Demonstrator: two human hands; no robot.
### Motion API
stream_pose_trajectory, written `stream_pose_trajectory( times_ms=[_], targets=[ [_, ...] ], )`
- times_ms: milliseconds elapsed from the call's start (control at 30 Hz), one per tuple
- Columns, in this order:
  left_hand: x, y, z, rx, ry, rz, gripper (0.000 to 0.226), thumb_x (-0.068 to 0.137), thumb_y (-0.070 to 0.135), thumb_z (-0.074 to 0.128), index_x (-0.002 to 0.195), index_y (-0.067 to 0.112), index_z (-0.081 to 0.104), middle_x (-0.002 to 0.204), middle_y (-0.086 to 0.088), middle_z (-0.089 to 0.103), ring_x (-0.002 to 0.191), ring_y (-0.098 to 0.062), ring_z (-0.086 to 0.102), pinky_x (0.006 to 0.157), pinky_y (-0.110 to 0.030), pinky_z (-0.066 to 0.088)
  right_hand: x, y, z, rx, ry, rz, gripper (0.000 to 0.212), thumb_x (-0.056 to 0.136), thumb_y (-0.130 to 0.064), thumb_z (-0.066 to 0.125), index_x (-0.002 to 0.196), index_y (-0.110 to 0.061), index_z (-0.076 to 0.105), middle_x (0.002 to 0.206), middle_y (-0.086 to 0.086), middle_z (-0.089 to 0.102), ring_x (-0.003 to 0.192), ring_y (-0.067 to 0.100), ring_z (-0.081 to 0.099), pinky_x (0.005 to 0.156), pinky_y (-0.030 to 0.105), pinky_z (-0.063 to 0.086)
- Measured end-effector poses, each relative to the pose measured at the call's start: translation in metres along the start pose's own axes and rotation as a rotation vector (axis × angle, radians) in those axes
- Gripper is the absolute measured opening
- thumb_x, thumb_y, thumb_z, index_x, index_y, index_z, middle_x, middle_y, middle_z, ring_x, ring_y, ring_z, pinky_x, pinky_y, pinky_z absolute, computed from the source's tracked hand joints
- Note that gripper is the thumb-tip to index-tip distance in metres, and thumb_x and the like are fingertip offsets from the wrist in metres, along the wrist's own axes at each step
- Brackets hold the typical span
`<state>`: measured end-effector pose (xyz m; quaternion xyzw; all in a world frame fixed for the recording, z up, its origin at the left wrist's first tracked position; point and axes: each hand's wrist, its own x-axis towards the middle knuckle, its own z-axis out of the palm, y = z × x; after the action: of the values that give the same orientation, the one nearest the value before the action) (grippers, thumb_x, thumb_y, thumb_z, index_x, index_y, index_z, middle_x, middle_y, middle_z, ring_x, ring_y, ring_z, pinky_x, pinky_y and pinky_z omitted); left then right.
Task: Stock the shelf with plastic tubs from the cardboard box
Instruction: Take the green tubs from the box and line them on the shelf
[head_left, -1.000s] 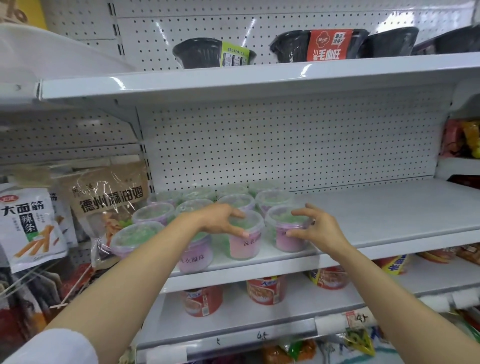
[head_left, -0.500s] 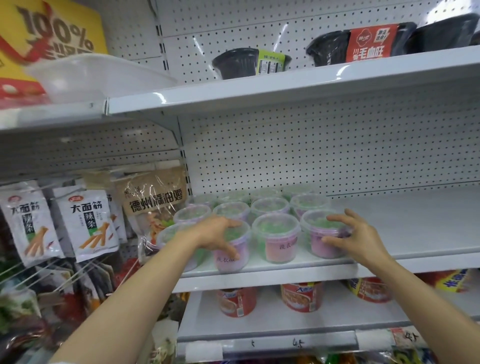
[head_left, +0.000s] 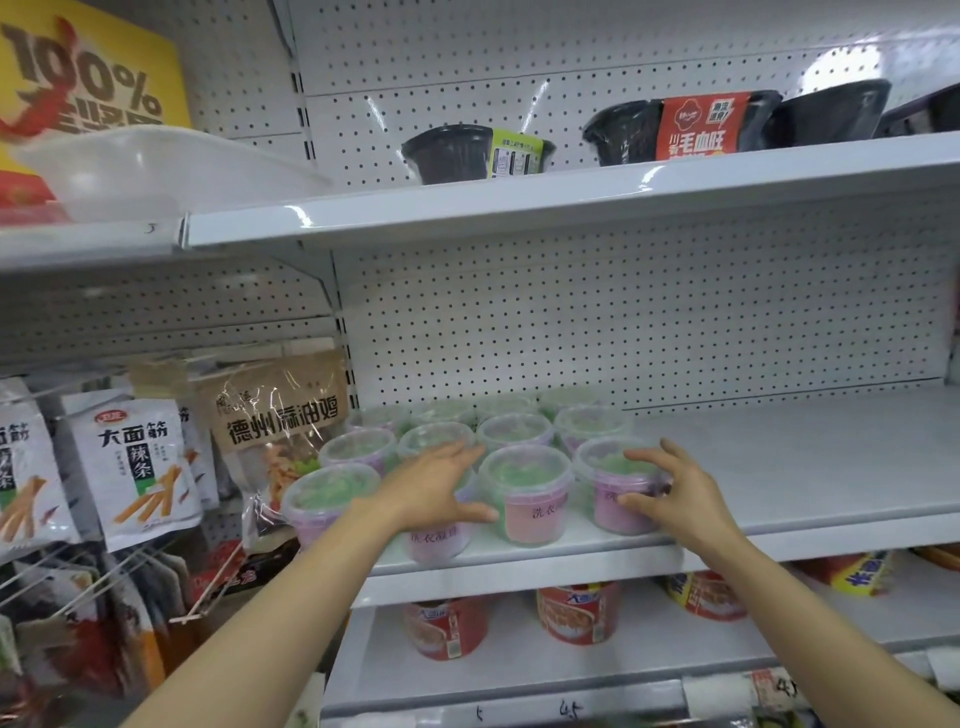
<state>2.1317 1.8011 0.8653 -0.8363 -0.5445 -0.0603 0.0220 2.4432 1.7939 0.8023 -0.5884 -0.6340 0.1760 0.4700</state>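
Between the two hands, one clear tub (head_left: 525, 499) with a pink label stands at the front edge of the shelf (head_left: 810, 467), touched by neither palm. Left hand (head_left: 434, 491): laid over the tub (head_left: 434, 540) beside it, fingers nearly straight and spread across the lid, thumb down the front; whether they clasp it or merely rest there cannot be told, since the hand hides most of that tub. Right hand (head_left: 675, 499): fingers curled round the right side of a purple tub (head_left: 621, 488), thumb on its front wall, grasping it at the shelf edge. Left of the left hand, a further tub (head_left: 324, 496) sits at the shelf's end. Beyond both hands, more tubs (head_left: 514, 431) stand in close rows back to the pegboard (head_left: 623, 322); their lids show green and purple contents. Right of the right hand, the shelf surface is bare white metal. Below the hands, red cups (head_left: 576, 613) stand on a lower shelf (head_left: 519, 670). Above them, black bowls (head_left: 457, 153) sit on the upper shelf (head_left: 571, 192). Far left of the left forearm, snack bags (head_left: 137, 467) hang on hooks.
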Motion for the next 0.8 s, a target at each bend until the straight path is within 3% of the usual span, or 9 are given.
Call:
stream_pose_trajectory(
  times_ms=[100, 267, 567, 667, 733, 800],
  targets=[
    [0.012, 0.024, 0.001, -0.009, 0.002, 0.081, 0.083, 0.089, 0.06, 0.062, 0.157, 0.032, 0.025, 0.166, 0.003, 0.018, 0.152, -0.017, 0.019, 0.123, -0.04, 0.02, -0.001, -0.002, -0.001, -0.006, 0.002, 0.01, 0.053, 0.07, -0.011, 0.084, 0.114, -0.034, 0.065, 0.156, 0.012, 0.029, 0.134, 0.028, 0.045, 0.107, 0.044, 0.041],
    [0.023, 0.031, 0.004, 0.02, -0.03, 0.065, 0.062, 0.094, 0.049, 0.061, 0.151, 0.034, 0.041, 0.155, 0.006, 0.044, 0.14, -0.019, 0.043, 0.114, -0.04, 0.035, -0.002, -0.004, -0.003, -0.032, -0.016, 0.018, 0.053, 0.074, -0.01, 0.081, 0.119, -0.031, 0.065, 0.157, 0.012, 0.028, 0.132, 0.03, 0.046, 0.107, 0.041, 0.041],
    [0.022, 0.027, 0.002, 0.014, -0.05, 0.071, 0.059, 0.096, 0.048, 0.059, 0.15, 0.036, 0.041, 0.156, 0.009, 0.042, 0.141, -0.018, 0.042, 0.115, -0.039, 0.033, -0.004, -0.009, -0.004, -0.029, -0.012, 0.036, 0.051, 0.075, -0.009, 0.08, 0.118, -0.031, 0.065, 0.156, 0.011, 0.029, 0.133, 0.031, 0.045, 0.109, 0.042, 0.04],
    [0.025, 0.024, 0.003, 0.001, -0.058, 0.076, 0.059, 0.095, 0.048, 0.06, 0.15, 0.036, 0.042, 0.156, 0.008, 0.042, 0.141, -0.018, 0.042, 0.116, -0.04, 0.032, -0.006, -0.01, -0.006, -0.019, -0.012, 0.036, 0.05, 0.075, -0.007, 0.08, 0.118, -0.028, 0.067, 0.156, 0.011, 0.03, 0.108, 0.028, 0.059, 0.103, 0.037, 0.045],
    [0.027, 0.022, 0.004, -0.003, -0.056, 0.075, 0.059, 0.095, 0.049, 0.06, 0.149, 0.037, 0.042, 0.155, 0.008, 0.043, 0.141, -0.018, 0.042, 0.116, -0.041, 0.032, -0.007, -0.011, -0.007, -0.017, -0.009, 0.027, 0.049, 0.075, -0.007, 0.08, 0.118, -0.027, 0.067, 0.156, 0.011, 0.031, 0.095, 0.022, 0.059, 0.101, 0.034, 0.046],
    [0.027, 0.02, 0.004, -0.01, -0.06, 0.078, 0.058, 0.095, 0.049, 0.06, 0.149, 0.037, 0.042, 0.155, 0.009, 0.043, 0.141, -0.018, 0.042, 0.116, -0.04, 0.033, -0.007, -0.011, -0.008, -0.023, -0.008, 0.025, 0.05, 0.075, -0.009, 0.08, 0.118, -0.028, 0.067, 0.156, 0.011, 0.031, 0.11, 0.025, 0.059, 0.103, 0.034, 0.044]
  ],
)
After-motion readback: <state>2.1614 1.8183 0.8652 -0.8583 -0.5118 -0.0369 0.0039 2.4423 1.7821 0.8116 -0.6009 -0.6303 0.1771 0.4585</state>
